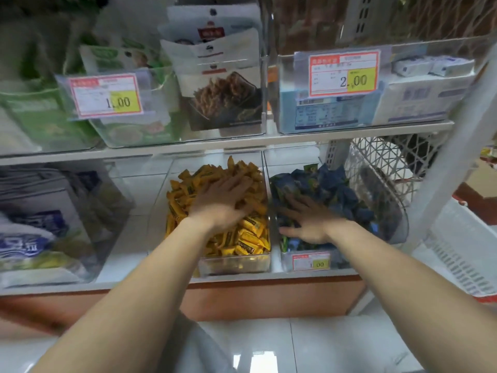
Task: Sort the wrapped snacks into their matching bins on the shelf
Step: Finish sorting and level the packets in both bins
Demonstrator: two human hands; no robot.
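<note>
Because both piles are heaped near the rims, the left hand (223,200), grip spread flat on the small yellow wrapped snacks (250,235), and the right hand (309,222), spread on the blue wrapped snacks (330,184), could shove pieces across the shared wall. Both lots look loose and crinkly in neighbouring clear plastic bins (236,265) on the lower shelf (129,284).

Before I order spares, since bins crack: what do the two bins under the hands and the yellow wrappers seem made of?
Yellow-snack bin and blue-snack bin: clear rigid plastic, perhaps acrylic; contents show through. Yellow wrappers: thin glossy film, crinkled and glinting.
</note>
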